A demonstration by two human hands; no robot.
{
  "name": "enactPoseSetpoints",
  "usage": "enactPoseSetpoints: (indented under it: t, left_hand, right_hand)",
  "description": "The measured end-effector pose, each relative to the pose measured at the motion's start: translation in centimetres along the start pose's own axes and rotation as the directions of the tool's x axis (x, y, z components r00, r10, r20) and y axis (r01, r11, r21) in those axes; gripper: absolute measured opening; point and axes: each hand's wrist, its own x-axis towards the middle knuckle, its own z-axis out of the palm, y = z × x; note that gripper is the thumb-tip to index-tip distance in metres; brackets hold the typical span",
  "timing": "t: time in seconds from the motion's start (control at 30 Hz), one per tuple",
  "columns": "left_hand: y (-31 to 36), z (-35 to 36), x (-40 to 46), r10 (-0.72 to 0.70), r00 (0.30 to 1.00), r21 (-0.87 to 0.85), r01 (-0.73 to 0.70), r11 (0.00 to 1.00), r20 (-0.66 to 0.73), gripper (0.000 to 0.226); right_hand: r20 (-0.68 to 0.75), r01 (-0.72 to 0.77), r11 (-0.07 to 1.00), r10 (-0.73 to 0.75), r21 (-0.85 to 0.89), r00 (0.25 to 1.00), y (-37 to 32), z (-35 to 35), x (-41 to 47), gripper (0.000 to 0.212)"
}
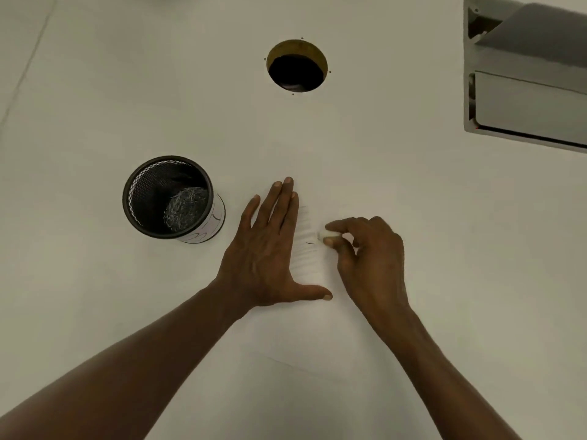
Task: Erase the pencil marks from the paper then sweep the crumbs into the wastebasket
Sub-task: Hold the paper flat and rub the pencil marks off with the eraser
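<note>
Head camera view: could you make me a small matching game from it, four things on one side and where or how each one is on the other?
Things:
1. left hand
2. eraser
3. mesh wastebasket
4. round hole

States:
A. pinched in the right hand
B. cut into the table top, beyond both hands
C. flat on the paper, fingers spread
D. standing left of the hands, shredded scraps inside

Pairs: 1-C, 2-A, 3-D, 4-B
</note>
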Motion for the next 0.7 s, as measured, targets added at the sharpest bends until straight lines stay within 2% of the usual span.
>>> enactPoseSetpoints:
  t: [0.07, 0.13, 0.2, 0.27, 0.3, 0.33, 0.43, 0.57, 0.7]
  left_hand:
    - [0.0, 0.0, 0.0, 0.0, 1.0, -0.021, 0.0, 1.0, -0.015, 0.147]
    - [0.0, -0.1, 0.1, -0.002, 1.0, -0.027, 0.002, 1.0, -0.021, 0.146]
    - [0.0, -0.1, 0.0, -0.01, 1.0, -0.022, 0.009, 1.0, -0.018, 0.149]
    - [0.1, -0.1, -0.1, -0.02, 1.0, -0.016, 0.019, 1.0, -0.019, 0.151]
    - [0.1, -0.1, -0.1, -0.023, 1.0, -0.017, 0.022, 1.0, -0.02, 0.149]
    - [0.1, -0.2, -0.1, -0.026, 0.999, -0.024, 0.026, 0.999, -0.024, 0.147]
    - [0.2, -0.3, 0.0, -0.028, 0.999, -0.079, 0.026, 0.997, -0.035, 0.138]
    - [-0.4, -0.8, -0.3, -0.043, 0.999, -0.158, 0.04, 0.987, -0.019, 0.134]
    - [-1.6, -0.8, -1.1, -0.034, 0.999, -0.118, 0.033, 0.993, -0.009, 0.139]
  right_hand:
    - [0.191, -0.246, 0.933, 0.199, 0.263, 0.961, -1.5, 0.4, -1.1, 0.006]
    - [0.334, -0.463, 0.773, 0.339, 0.433, 0.879, -2.2, 0.8, -1.3, 0.004]
    - [0.25, -0.53, 0.624, 0.483, 0.574, 0.839, -1.9, 0.7, -0.4, 0.01]
    - [0.121, -0.498, 0.55, 0.581, 0.67, 0.805, -1.6, 0.0, 0.3, 0.013]
    - [0.109, -0.49, 0.525, 0.597, 0.696, 0.795, -1.5, -0.2, 0.1, 0.013]
    - [0.126, -0.495, 0.52, 0.59, 0.696, 0.797, -1.7, -0.3, -0.3, 0.012]
    - [0.179, -0.538, 0.613, 0.549, 0.578, 0.817, -1.9, 0.1, -2.1, 0.008]
    - [0.102, -0.5, 0.649, 0.549, 0.573, 0.829, -1.1, 0.0, -2.5, 0.003]
    - [0.1, -0.495, 0.654, 0.544, 0.572, 0.833, -0.2, -0.4, -2.5, 0.004]
